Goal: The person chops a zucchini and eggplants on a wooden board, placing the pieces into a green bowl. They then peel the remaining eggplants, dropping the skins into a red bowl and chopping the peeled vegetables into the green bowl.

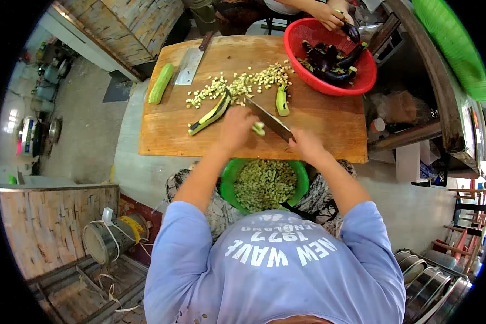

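My right hand [306, 144] grips the handle of a knife [272, 120], its broad blade slanting up and left over the wooden board [329, 129]. My left hand [237, 128] is closed beside the blade, with a pale green eggplant piece [258, 128] at its fingertips. Left of that hand lies a partly peeled eggplant [210, 116] with dark skin strips. A shorter peeled eggplant piece [282, 100] rests right of the blade. Diced pale cubes [240, 85] are scattered beyond my hands. Below the board's near edge, a green basin [228, 183] holds many diced pieces.
A cleaver [188, 66] and a peeled green vegetable [160, 84] lie at the board's left. At the far right, a red basket [362, 85] holds dark eggplants [329, 59]. Another person's hands [332, 15] hold an eggplant above it. A metal-edged shelf [434, 70] stands right.
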Available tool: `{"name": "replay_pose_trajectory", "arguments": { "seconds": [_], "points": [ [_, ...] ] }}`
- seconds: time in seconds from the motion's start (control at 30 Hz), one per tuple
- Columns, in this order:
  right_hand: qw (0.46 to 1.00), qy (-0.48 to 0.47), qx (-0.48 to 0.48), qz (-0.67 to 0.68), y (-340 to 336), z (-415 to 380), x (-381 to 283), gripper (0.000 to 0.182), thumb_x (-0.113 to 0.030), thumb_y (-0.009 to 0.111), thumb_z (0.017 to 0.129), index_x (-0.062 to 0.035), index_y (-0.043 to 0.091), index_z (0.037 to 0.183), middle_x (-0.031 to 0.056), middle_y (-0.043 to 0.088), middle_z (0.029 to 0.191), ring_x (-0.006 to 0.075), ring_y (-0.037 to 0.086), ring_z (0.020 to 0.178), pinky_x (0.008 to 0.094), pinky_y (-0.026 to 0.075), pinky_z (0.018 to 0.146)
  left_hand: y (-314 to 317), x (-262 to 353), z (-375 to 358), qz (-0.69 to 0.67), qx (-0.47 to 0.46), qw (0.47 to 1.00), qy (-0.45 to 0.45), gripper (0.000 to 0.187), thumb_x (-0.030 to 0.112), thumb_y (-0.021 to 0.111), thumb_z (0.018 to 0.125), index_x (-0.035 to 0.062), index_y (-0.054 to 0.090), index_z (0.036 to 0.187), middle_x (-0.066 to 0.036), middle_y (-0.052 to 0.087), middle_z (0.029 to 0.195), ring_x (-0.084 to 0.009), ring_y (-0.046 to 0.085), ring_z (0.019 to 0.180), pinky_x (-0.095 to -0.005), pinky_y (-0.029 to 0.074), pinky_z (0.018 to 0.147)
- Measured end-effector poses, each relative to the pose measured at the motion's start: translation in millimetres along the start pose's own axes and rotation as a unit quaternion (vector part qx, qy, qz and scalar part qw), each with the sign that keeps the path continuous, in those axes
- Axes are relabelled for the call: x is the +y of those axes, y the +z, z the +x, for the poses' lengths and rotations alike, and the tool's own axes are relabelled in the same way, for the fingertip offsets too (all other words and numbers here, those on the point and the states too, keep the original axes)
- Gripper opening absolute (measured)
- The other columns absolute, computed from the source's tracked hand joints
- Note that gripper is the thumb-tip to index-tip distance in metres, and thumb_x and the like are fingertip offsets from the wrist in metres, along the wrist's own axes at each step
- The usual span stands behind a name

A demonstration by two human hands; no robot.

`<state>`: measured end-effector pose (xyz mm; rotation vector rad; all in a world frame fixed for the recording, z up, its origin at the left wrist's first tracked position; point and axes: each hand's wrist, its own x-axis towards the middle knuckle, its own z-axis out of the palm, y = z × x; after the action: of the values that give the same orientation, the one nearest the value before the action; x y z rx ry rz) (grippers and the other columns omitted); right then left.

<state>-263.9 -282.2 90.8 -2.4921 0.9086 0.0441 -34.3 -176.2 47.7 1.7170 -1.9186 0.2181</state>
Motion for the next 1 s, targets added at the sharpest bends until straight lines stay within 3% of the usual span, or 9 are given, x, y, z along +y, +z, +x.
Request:
{"name": "replay_pose_trajectory", "arguments": {
  "seconds": [0.2, 0.4, 0.5, 0.6, 0.7, 0.73, 0.87, 1.0],
  "points": [
    [0.996, -0.041, 0.015, -0.082, 20, -17, -11, 0.014, -0.016, 0.052, 0.085, -0.0064, 0.051, 0.095, 0.0187, 0.061, 0.070, 0.0379, 0.060, 0.065, 0.0503, 0.047, 0.057, 8, 47, -46, -0.016, -0.035, 0.985, -0.169, 0.040, 0.002, 0.062, 0.066, 0.0079, 0.062, 0.105, -0.012, 0.052, 0.106, -0.0341, 0.047, 0.102, -0.0434, 0.041, 0.081],
    [0.996, -0.035, -0.019, -0.077, 18, -18, -21, 0.015, -0.017, 0.052, 0.086, -0.0059, 0.051, 0.095, 0.0200, 0.062, 0.072, 0.0396, 0.060, 0.067, 0.0511, 0.047, 0.060, 7, 46, -65, -0.018, 0.011, 0.994, -0.112, 0.041, 0.008, 0.067, 0.070, 0.0086, 0.061, 0.110, -0.012, 0.054, 0.106, -0.0318, 0.047, 0.100, -0.0428, 0.041, 0.084],
    [0.998, -0.046, 0.009, -0.046, 19, -18, -20, 0.013, -0.016, 0.053, 0.083, -0.0068, 0.054, 0.093, 0.0208, 0.063, 0.072, 0.0390, 0.062, 0.068, 0.0505, 0.049, 0.061, 9, 49, -65, -0.055, 0.017, 0.988, -0.140, 0.039, 0.011, 0.068, 0.072, 0.0093, 0.061, 0.110, -0.010, 0.056, 0.105, -0.0313, 0.048, 0.101, -0.0425, 0.041, 0.085],
    [0.998, -0.047, 0.014, -0.047, 18, -15, -14, 0.014, -0.017, 0.052, 0.084, -0.0065, 0.054, 0.092, 0.0202, 0.062, 0.072, 0.0396, 0.062, 0.068, 0.0510, 0.049, 0.062, 2, 45, -53, -0.062, 0.001, 0.990, -0.125, 0.036, 0.011, 0.067, 0.074, 0.0116, 0.061, 0.109, -0.007, 0.057, 0.107, -0.0313, 0.049, 0.100, -0.0426, 0.040, 0.087],
    [0.999, -0.013, -0.014, -0.026, 16, -9, -12, 0.016, -0.018, 0.052, 0.084, -0.0049, 0.054, 0.094, 0.0220, 0.062, 0.075, 0.0415, 0.060, 0.072, 0.0518, 0.048, 0.065, 7, 28, -42, -0.032, -0.081, 0.987, -0.132, 0.032, 0.010, 0.065, 0.076, 0.0131, 0.063, 0.108, -0.005, 0.058, 0.107, -0.0324, 0.049, 0.101, -0.0425, 0.039, 0.088],
    [1.000, -0.003, -0.020, -0.001, 14, -8, -12, 0.017, -0.018, 0.052, 0.085, -0.0043, 0.054, 0.094, 0.0228, 0.062, 0.077, 0.0420, 0.060, 0.074, 0.0519, 0.047, 0.067, 10, 22, -37, -0.033, -0.036, 0.994, -0.094, 0.027, 0.008, 0.062, 0.075, 0.0125, 0.064, 0.102, -0.005, 0.060, 0.100, -0.0315, 0.049, 0.102, -0.0432, 0.039, 0.088],
    [0.998, 0.027, -0.035, 0.053, 5, -8, -15, 0.018, -0.018, 0.052, 0.086, -0.0026, 0.054, 0.095, 0.0257, 0.060, 0.084, 0.0436, 0.058, 0.082, 0.0523, 0.045, 0.071, -12, 4, -10, -0.040, -0.049, 0.995, -0.073, 0.022, 0.001, 0.057, 0.074, 0.0085, 0.062, 0.094, -0.007, 0.061, 0.086, -0.0294, 0.053, 0.094, -0.0416, 0.041, 0.083],
    [0.997, 0.019, -0.018, 0.069, 8, -9, -15, 0.017, -0.018, 0.053, 0.086, -0.0022, 0.054, 0.094, 0.0253, 0.061, 0.084, 0.0441, 0.057, 0.081, 0.0522, 0.045, 0.071, -24, 7, -9, -0.072, -0.105, 0.990, -0.066, 0.021, 0.006, 0.058, 0.078, 0.0088, 0.061, 0.099, -0.010, 0.059, 0.089, -0.0298, 0.053, 0.091, -0.0400, 0.043, 0.080]
  ]
}}
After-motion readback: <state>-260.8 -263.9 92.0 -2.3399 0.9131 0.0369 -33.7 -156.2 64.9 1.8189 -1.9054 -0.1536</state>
